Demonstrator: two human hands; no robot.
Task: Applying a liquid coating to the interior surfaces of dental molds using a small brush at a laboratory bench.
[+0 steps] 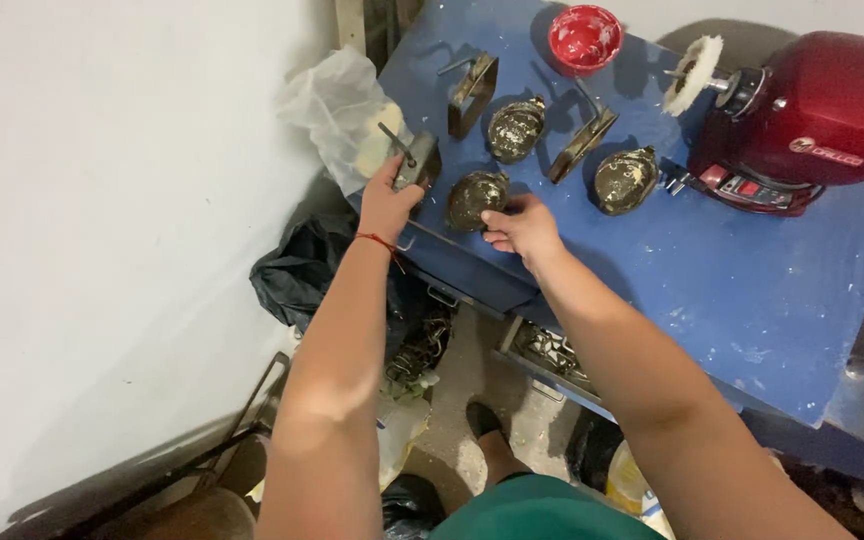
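Note:
My left hand (389, 203) grips a bent metal lever piece (414, 163) at the near left corner of the blue workbench (742, 290). My right hand (522, 228) rests its fingers on a dark egg-shaped metal shell (474, 197) just beside it. Two more such shells lie further along: one (515, 129) in the middle, another (624, 180) to the right. Two other metal levers (473, 92) (582, 142) stand between them.
A red bench polisher (812, 115) with a white buffing wheel (693, 72) sits at the right. A red bowl (585, 38) is at the far edge. A plastic bag (337, 110) and a black bag (297, 275) lie left of the bench. A white wall is at left.

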